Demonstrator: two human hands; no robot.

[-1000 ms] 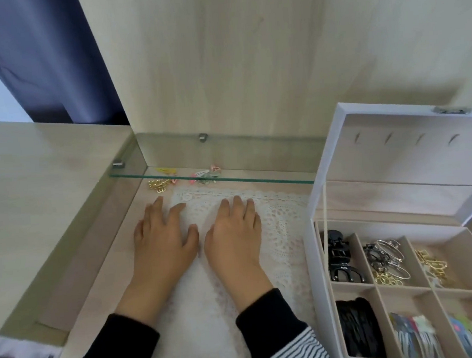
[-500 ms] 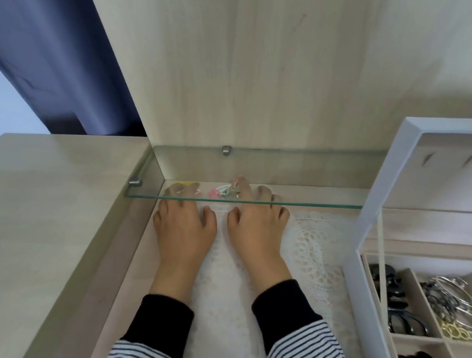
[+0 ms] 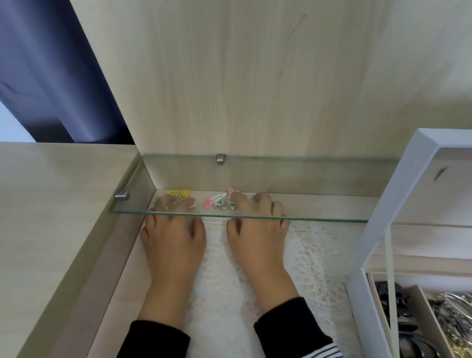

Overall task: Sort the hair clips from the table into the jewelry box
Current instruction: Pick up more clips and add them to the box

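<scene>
Fingers [image 3: 172, 212] of the left hand [image 3: 173, 246] lie straight and slightly spread, palm down, passing under the front edge of the glass shelf [image 3: 317, 221]; their tips reach the gold hair clips [image 3: 169, 205] near the table's far left corner, with yellow clips [image 3: 178, 194] just beyond. Right hand [image 3: 258, 242], parallel and just beside it, is equally flat, its fingers [image 3: 261, 205] extended under the glass and its forefinger tip at the pink, white and green hair clips [image 3: 217, 203] along the far edge. Neither hand curls round a clip; actual contact is unclear through the glass. Both forearms, in black cuffs, run straight forward over the lace mat [image 3: 314, 257]. Jewelry box [image 3: 359, 310] stands at the right edge, lid raised, holding black claw clips [image 3: 399, 297] and silver clips [image 3: 460, 311] in separate compartments.
</scene>
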